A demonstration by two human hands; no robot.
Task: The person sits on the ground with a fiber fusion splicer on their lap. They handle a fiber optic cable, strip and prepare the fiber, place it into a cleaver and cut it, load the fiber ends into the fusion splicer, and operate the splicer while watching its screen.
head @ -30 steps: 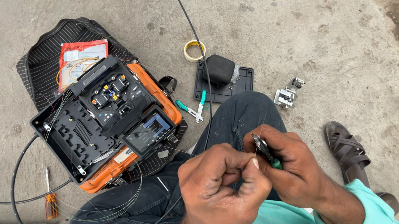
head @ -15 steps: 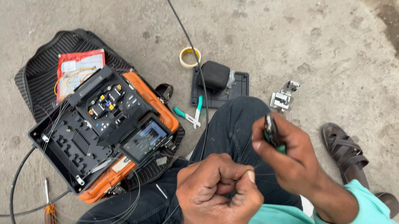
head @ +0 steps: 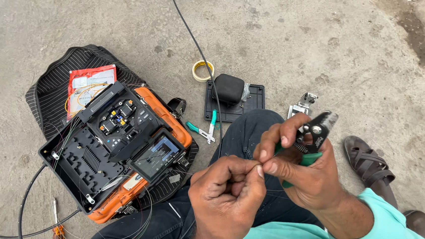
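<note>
My left hand [head: 228,196] is closed, pinching a thin fibre strand between thumb and forefinger above my knee. My right hand [head: 297,171] grips a green-handled stripping tool [head: 312,137], its dark jaws pointing up and to the right. The right thumb and forefinger meet the left fingertips at the same strand. An orange and black fusion splicer [head: 123,141] with a small screen sits open on the ground to the left of my leg, with thin fibres looping out of it.
A black striped mat [head: 56,91] lies under the splicer with a red and white packet [head: 88,86]. A tape roll [head: 202,70], black box on a tray [head: 230,90], green-handled cutters [head: 204,130], metal cleaver [head: 302,105], black cable [head: 190,30], orange screwdriver [head: 57,238] and a sandal [head: 370,162] surround me.
My right hand first pulled away with the tool, then came back to the left fingertips. The tool now points up and right, its jaws in plain sight.
</note>
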